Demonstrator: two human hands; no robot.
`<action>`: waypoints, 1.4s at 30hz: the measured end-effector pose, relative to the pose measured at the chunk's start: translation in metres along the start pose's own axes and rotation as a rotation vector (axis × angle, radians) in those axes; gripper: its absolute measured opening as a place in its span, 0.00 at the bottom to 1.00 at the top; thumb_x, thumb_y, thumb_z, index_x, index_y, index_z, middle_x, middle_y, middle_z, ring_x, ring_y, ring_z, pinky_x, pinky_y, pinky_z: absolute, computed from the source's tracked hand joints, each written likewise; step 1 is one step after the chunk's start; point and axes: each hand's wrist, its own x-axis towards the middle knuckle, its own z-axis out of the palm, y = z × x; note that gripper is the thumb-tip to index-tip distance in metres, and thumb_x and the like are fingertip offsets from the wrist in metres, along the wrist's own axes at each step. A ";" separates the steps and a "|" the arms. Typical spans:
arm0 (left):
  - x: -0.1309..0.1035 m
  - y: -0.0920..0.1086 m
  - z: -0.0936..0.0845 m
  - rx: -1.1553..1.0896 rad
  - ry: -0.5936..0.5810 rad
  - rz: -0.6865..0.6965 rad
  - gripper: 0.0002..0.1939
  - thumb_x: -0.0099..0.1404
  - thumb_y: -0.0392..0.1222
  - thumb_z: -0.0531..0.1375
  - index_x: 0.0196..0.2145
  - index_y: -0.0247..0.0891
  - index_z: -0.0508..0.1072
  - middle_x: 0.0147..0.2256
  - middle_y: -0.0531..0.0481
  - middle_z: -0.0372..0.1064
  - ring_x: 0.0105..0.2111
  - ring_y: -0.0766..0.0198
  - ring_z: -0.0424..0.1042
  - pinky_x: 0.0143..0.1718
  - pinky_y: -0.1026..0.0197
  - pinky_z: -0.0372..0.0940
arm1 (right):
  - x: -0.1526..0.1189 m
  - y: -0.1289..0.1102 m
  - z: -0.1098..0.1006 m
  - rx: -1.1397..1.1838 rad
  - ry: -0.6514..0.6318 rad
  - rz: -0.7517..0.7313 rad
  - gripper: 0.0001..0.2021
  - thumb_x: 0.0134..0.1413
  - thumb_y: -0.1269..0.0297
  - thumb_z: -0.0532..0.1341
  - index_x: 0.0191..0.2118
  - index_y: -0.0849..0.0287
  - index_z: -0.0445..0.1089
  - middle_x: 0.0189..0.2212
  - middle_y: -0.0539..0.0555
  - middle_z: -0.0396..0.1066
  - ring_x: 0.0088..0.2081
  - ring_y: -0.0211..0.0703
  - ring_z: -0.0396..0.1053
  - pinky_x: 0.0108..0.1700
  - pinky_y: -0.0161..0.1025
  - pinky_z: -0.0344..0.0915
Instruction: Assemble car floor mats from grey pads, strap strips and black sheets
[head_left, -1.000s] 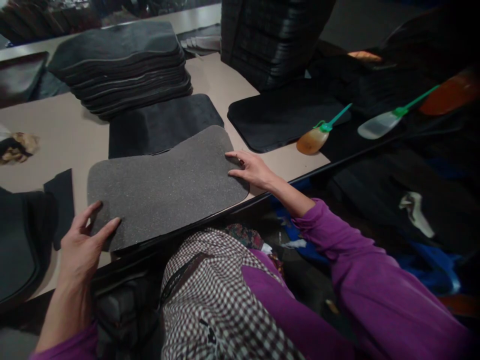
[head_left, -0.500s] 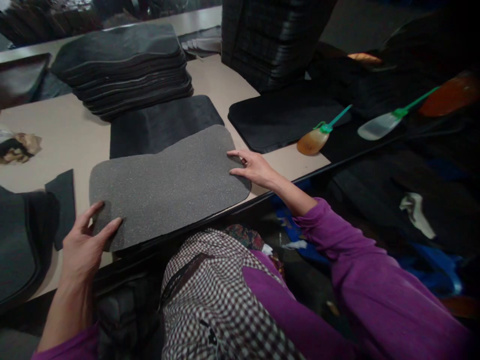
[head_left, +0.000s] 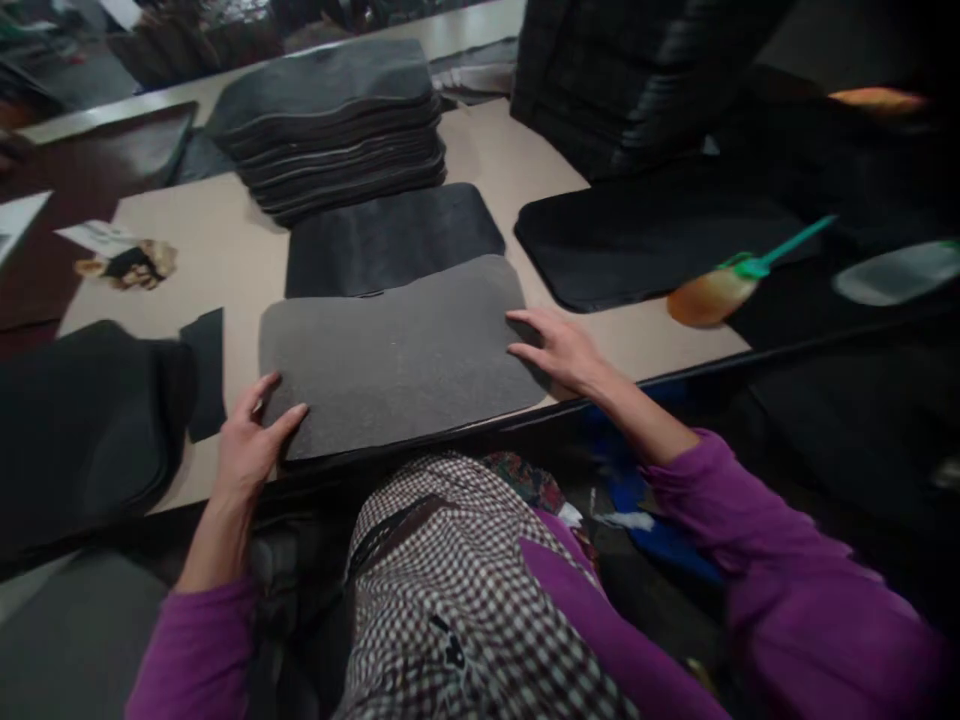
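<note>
A grey speckled sheet (head_left: 397, 360) with rounded corners lies along the table's near edge. My left hand (head_left: 255, 430) rests at its left end, thumb on top and fingers at the edge. At the right end is my right hand (head_left: 559, 350), its thumb and forefinger apart on the sheet's edge, the other fingers partly hidden. Behind the grey sheet, and partly under it, lies a black sheet (head_left: 390, 240). A stack of dark sheets (head_left: 337, 120) stands farther back.
Dark pieces (head_left: 82, 430) lie at the left. On the right are another black sheet (head_left: 645, 240), an amber bottle (head_left: 709, 295) with a green nozzle and a pale bottle (head_left: 892, 275). A tall dark stack (head_left: 600, 90) rises behind. Crumpled scraps (head_left: 139, 265) sit back left.
The view has swung left, so the table and both hands appear farther right. Both hands remain at the ends of the grey sheet, with their grip much the same.
</note>
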 end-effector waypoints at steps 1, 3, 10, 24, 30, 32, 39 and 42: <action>-0.001 0.001 0.000 -0.006 -0.003 0.006 0.34 0.60 0.53 0.71 0.61 0.42 0.73 0.60 0.43 0.71 0.61 0.49 0.70 0.67 0.45 0.63 | -0.002 -0.004 0.001 -0.089 0.038 -0.024 0.24 0.63 0.57 0.65 0.62 0.57 0.70 0.62 0.63 0.67 0.62 0.62 0.65 0.65 0.59 0.61; 0.000 0.001 0.000 0.004 -0.030 0.047 0.32 0.61 0.51 0.70 0.61 0.39 0.72 0.62 0.40 0.69 0.62 0.50 0.69 0.67 0.47 0.62 | -0.007 -0.009 0.002 -0.261 0.069 -0.077 0.25 0.66 0.55 0.63 0.64 0.60 0.69 0.70 0.68 0.54 0.65 0.65 0.59 0.67 0.62 0.55; 0.015 -0.007 -0.007 -0.015 -0.076 0.156 0.24 0.66 0.42 0.67 0.58 0.37 0.74 0.59 0.39 0.71 0.59 0.55 0.70 0.61 0.49 0.66 | -0.016 0.013 0.027 -0.410 -0.082 -0.295 0.21 0.65 0.73 0.51 0.56 0.57 0.75 0.51 0.61 0.74 0.51 0.54 0.69 0.51 0.46 0.68; -0.004 -0.021 -0.012 0.036 -0.091 0.264 0.23 0.66 0.39 0.68 0.57 0.34 0.74 0.53 0.39 0.73 0.54 0.55 0.73 0.58 0.49 0.68 | -0.018 0.027 0.027 -0.461 -0.103 -0.283 0.23 0.63 0.66 0.50 0.58 0.52 0.74 0.55 0.57 0.73 0.52 0.56 0.71 0.50 0.49 0.71; -0.007 -0.028 -0.005 0.136 -0.085 0.295 0.23 0.67 0.39 0.66 0.59 0.36 0.73 0.56 0.37 0.71 0.58 0.53 0.70 0.62 0.46 0.65 | -0.020 0.029 0.027 -0.456 -0.145 -0.277 0.26 0.59 0.67 0.51 0.61 0.52 0.71 0.56 0.58 0.71 0.54 0.58 0.70 0.52 0.51 0.71; -0.007 -0.027 -0.005 0.151 -0.080 0.291 0.23 0.68 0.39 0.66 0.59 0.37 0.73 0.56 0.37 0.71 0.59 0.53 0.70 0.63 0.45 0.65 | -0.020 0.029 0.026 -0.450 -0.137 -0.277 0.25 0.61 0.67 0.51 0.61 0.53 0.72 0.56 0.59 0.72 0.53 0.58 0.70 0.52 0.52 0.71; -0.011 -0.028 -0.006 0.174 -0.083 0.289 0.23 0.68 0.39 0.66 0.60 0.38 0.72 0.58 0.38 0.70 0.61 0.52 0.69 0.64 0.46 0.64 | -0.018 0.028 0.028 -0.458 -0.121 -0.285 0.23 0.66 0.63 0.49 0.59 0.54 0.74 0.55 0.59 0.73 0.52 0.58 0.70 0.51 0.51 0.71; -0.019 -0.028 0.000 0.233 -0.065 0.262 0.23 0.70 0.38 0.64 0.61 0.35 0.71 0.60 0.34 0.67 0.62 0.50 0.67 0.65 0.46 0.64 | -0.020 0.023 0.028 -0.462 -0.117 -0.287 0.23 0.67 0.64 0.48 0.60 0.56 0.73 0.55 0.59 0.72 0.53 0.58 0.70 0.51 0.51 0.71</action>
